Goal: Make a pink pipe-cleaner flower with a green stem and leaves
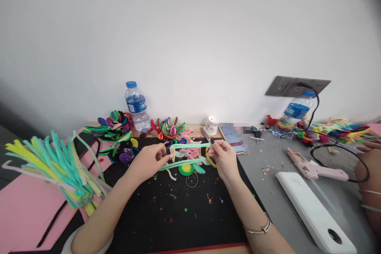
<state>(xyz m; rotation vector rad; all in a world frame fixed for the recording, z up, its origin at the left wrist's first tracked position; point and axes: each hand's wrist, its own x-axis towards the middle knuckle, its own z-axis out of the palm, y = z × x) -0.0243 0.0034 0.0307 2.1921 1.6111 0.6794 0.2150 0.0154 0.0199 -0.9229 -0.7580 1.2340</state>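
My left hand (150, 159) and my right hand (224, 156) hold a mint-green pipe cleaner (190, 146) bent into a long flat loop above a black mat (184, 210). Each hand pinches one end of the loop, fingers closed on it. Just under the loop lie a small green and yellow felt disc (186, 169), pink pipe cleaner pieces (194, 153) and a thin yellow ring (192, 179).
A bundle of yellow and teal pipe cleaners (56, 166) lies left on pink paper. Finished coloured flowers (114, 125), two water bottles (137, 107), a lit candle (211, 124) and a phone (235, 137) line the back. A pink glue gun (312, 166) and white power bank (312, 212) sit right, near another person's arm (370, 182).
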